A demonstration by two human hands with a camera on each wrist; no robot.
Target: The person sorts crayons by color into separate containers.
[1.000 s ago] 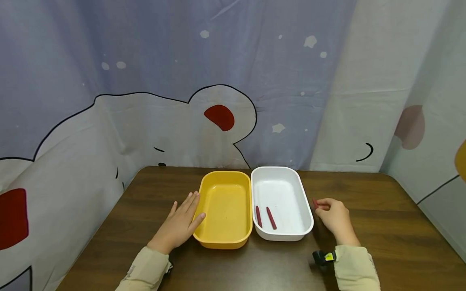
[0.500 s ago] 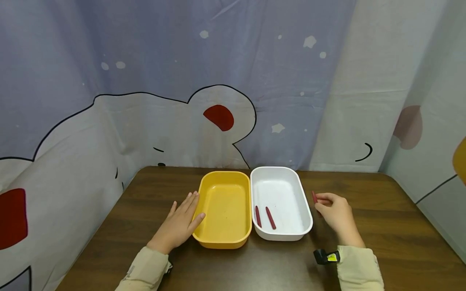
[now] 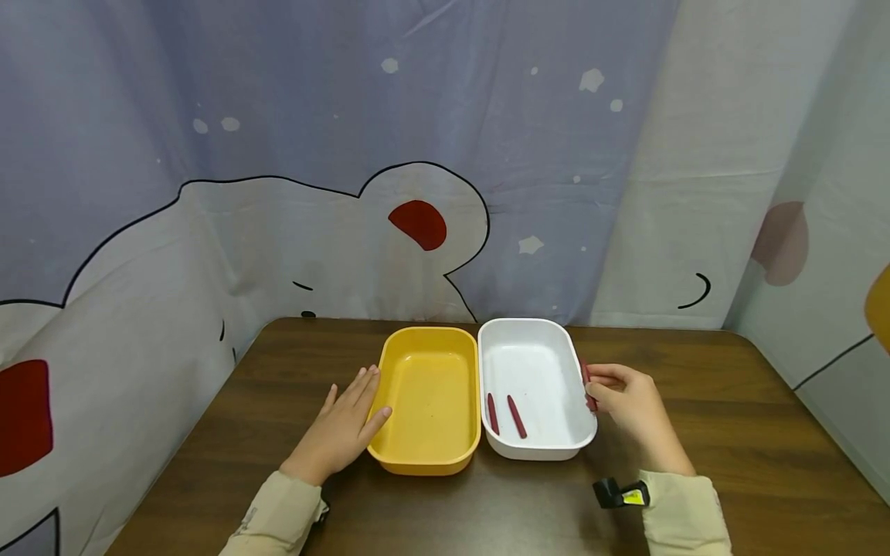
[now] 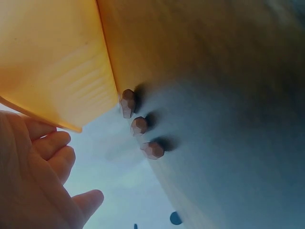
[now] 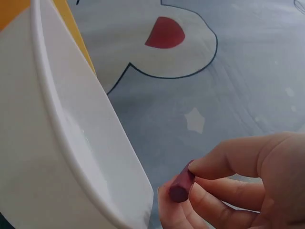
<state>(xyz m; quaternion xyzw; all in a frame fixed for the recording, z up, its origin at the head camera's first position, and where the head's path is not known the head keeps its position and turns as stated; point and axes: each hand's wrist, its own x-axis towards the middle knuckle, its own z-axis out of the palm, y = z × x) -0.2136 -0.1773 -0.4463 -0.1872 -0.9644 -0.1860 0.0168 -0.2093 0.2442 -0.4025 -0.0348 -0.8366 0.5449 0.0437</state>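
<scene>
Pinching a red stick (image 5: 181, 186): a person's right hand (image 3: 631, 398) holds the crayon-like piece at the right rim of the white tub (image 3: 531, 359), fingers and thumb drawn narrow around it.
Stick's position: overlapping that rim in the head view, just beside the tub in the right wrist view; whether stick and rim touch cannot be told.
White tub: two more sticks (image 3: 517, 417) lie inside, apart from each other, toward the end nearest the person.
Left hand (image 3: 337, 432): fingers straight and slightly spread, resting at the left rim of the yellow tub (image 3: 431, 401), gripping nothing.
Tabletop (image 3: 542, 510): brown wood grain, bearing both tubs side by side, their long rims touching or nearly so.
Brown lumps (image 4: 139, 126): three small faceted pieces beside the yellow tub, seen only from the left wrist; possibly sticks viewed end-on, though too blurred to say.
Progress: judging by the layout, two sticks are placed and a third is at the rim, not yet released; that one appears left to finish, along with the lumps, should they prove to be sticks.
</scene>
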